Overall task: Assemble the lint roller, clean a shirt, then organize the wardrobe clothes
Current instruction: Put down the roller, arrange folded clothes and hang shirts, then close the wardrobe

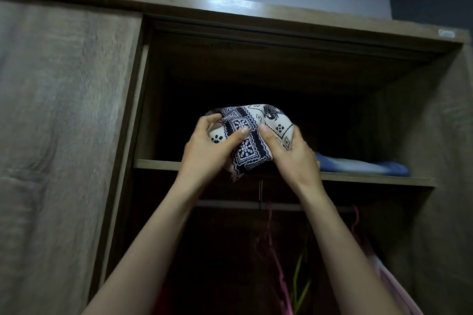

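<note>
A folded cloth with a dark blue and white pattern [252,135] is held up at the front edge of the wardrobe's upper shelf [158,164]. My left hand [208,147] grips its left side, thumb across the front. My right hand [291,152] grips its right side, thumb pressed on the pattern. Both arms reach upward. The cloth's lower end hangs just below the shelf edge.
A folded blue garment [363,166] lies on the same shelf to the right. Below the shelf runs a hanging rail [230,204] with pink hangers [271,238] and a green hanger [299,281]. A sliding wooden door [58,135] covers the left half.
</note>
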`<action>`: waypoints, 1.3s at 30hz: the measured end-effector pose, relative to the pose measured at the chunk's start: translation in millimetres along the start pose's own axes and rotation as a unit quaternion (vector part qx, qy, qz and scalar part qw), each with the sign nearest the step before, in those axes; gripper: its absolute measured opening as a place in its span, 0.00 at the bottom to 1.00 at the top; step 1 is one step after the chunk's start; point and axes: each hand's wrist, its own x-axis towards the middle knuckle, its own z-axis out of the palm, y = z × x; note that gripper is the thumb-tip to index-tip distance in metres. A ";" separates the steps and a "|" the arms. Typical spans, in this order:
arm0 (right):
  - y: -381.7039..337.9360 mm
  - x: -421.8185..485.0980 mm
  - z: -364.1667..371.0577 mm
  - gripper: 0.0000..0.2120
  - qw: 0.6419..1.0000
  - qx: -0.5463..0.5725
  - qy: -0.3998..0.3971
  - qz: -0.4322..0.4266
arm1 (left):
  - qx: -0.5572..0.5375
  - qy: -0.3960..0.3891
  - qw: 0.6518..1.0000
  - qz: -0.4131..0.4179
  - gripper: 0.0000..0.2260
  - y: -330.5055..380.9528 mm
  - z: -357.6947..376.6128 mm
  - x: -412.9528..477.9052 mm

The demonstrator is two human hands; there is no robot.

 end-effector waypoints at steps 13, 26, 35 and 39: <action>8.3 -5.9 -0.4 0.25 0.999 0.003 0.024 -0.033 | 0.104 -0.058 0.990 0.076 0.30 18.8 0.5 14.2; -8.2 -9.7 -2.4 0.11 0.965 0.254 0.050 -0.040 | -0.161 -0.147 0.976 0.010 0.36 22.9 6.4 11.9; -15.5 -24.4 -4.8 0.20 0.951 0.304 0.017 0.059 | -0.188 -0.186 0.962 0.064 0.46 3.3 -4.5 -12.7; -21.6 -46.2 -14.2 0.20 0.922 0.385 0.006 0.040 | -0.240 -0.203 0.945 0.093 0.47 -4.7 -2.8 -24.2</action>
